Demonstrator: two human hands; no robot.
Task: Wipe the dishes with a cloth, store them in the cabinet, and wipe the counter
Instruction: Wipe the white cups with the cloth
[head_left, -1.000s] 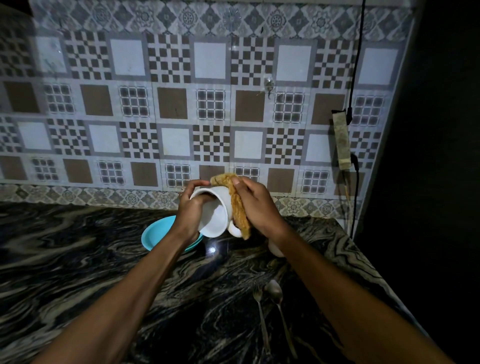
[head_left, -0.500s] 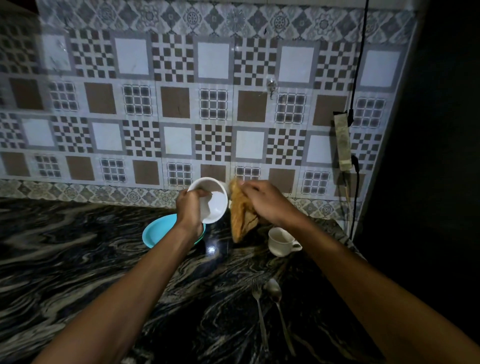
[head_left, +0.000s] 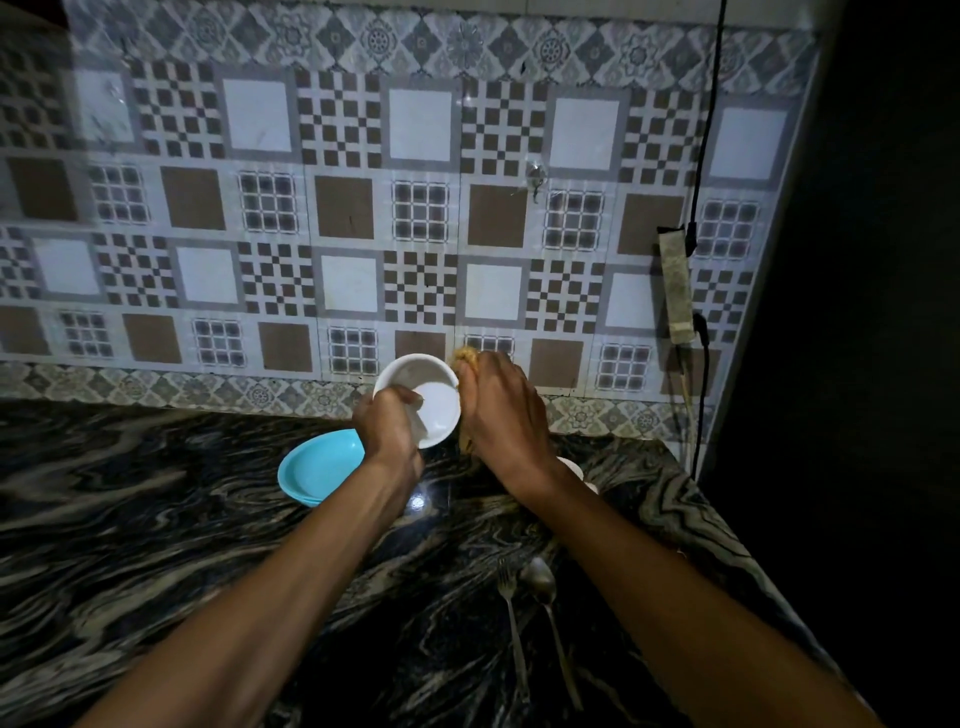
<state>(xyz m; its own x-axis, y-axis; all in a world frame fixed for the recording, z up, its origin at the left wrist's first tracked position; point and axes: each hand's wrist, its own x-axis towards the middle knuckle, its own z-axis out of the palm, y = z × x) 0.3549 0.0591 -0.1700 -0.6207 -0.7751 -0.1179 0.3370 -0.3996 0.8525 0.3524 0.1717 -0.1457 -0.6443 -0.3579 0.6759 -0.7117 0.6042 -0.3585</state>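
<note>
A small white bowl (head_left: 431, 395) is held up over the dark marbled counter (head_left: 156, 519), its opening turned towards me. My left hand (head_left: 389, 426) grips its near rim, thumb inside. My right hand (head_left: 504, 410) holds a yellow-brown cloth (head_left: 461, 358) against the bowl's right outer side; most of the cloth is hidden behind the hand. A turquoise plate (head_left: 317, 465) lies on the counter below the bowl. A white cup (head_left: 574, 470) stands behind my right wrist, largely hidden.
A fork (head_left: 511, 618) and a spoon (head_left: 545, 603) lie side by side on the counter between my forearms. The patterned tile wall (head_left: 363, 208) rises behind. A power strip (head_left: 678, 286) with a black cable hangs at the right, beside a dark wall.
The bowl has turned from its side to face me. The cloth came off the bowl half a second ago and is now pressed to its right side; my right wrist covers the cup again.
</note>
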